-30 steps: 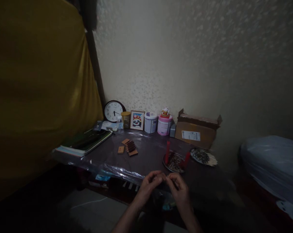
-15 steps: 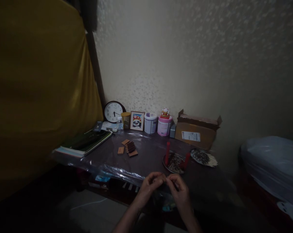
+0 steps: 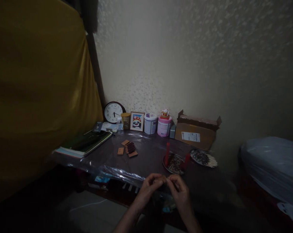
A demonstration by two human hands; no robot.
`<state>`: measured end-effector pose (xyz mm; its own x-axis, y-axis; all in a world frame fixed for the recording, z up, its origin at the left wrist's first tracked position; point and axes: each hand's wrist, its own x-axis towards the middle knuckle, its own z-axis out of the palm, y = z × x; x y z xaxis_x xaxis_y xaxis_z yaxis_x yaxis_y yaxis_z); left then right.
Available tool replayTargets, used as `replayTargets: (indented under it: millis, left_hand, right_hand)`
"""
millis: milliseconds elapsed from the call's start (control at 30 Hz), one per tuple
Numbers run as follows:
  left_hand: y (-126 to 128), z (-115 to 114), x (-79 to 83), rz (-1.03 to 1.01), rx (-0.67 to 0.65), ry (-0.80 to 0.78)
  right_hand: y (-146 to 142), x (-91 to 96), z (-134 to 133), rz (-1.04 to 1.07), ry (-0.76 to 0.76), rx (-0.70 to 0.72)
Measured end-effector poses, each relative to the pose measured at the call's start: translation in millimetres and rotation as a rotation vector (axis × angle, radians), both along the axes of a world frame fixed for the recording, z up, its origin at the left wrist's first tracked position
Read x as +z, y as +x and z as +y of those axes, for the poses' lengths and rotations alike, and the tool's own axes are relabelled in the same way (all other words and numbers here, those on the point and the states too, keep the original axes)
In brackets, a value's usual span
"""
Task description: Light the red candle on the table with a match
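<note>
Currently | my left hand and right hand meet, fingertips pinched; can't tell what's gripped | plate just beyond, right nearer | taller red candle upright on it

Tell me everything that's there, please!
draped cloth: 1, mustard, left
plastic-covered table: 1, dark, centre
round clock: 1, white, back left
cylindrical tubs: 3, white, pink, yellow-lidded, back
framed panda picture: 1, multicoloured, back
figurine: 1, red-white, atop pink tub
cardboard box: 1, brown, back right
flat book stack: 1, green, left
flat square pieces: several, tan, middle
round dishes: 2, silvery, right
wax candles: 2, red, left dish
thin sticks: many, pale, right dish
plastic-wrapped bundle: 1, pale, right
left hand, right hand: 2, bare, front
</note>
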<state>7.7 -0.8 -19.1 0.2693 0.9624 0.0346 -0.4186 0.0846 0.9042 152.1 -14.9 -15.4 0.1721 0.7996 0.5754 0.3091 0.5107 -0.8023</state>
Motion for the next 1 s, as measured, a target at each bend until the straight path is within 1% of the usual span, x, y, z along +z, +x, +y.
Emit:
replayTargets:
  millis: [300,467,567,667,800,1000]
  left_hand:
    - [-1,-1,2.9,0.005,-0.012,0.023]
    - [0,0,2.0,0.003,-0.005,0.027]
    - [0,1,-1.0,0.001,0.009,0.019]
    - [0,2,-3.4,-0.007,0.026,0.001]
    - [-1,2,-3.7,-0.026,0.017,-0.014]
    - [0,1,-1.4,-0.063,-0.001,-0.014]
  right_hand:
    - [1,-2.3,1,-0.008,-0.009,0.001]
    - [0,1.5,-1,0.004,-0.032,-0.003]
    - [-1,5.0,-1,0.069,-0.059,-0.003]
    - [0,7.8,-1,0.167,-0.130,-0.006]
    - [4,11.4,2,0.274,-0.208,-0.055]
    - [6,14.6,7,0.336,-0.210,-0.095]
